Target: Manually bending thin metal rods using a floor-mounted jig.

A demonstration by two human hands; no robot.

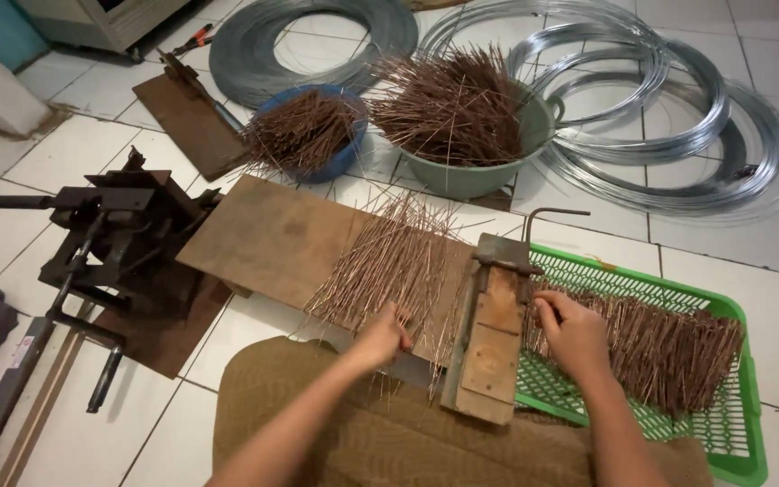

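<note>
The loose rods (389,261) are spread on the board (272,239) at frame centre, long axes running up-frame; their near ends are pinched by the left hand (382,338); the right hand (570,334), fingers curled, is rested on rods in the green basket (732,446) at right.

One view only, head-worn, so you get no second angle to cross-check and no overlap. It looks steeply down and forward from above your forearms, close enough that your left hand (382,338) and right hand (572,332) sit low-centre in frame. The wooden jig (490,343) is nearly dead centre (slightly right). The far edge reaches the wire coils (678,117) on the tiled floor (65,153); the bottom edge crops your elbows.
</note>
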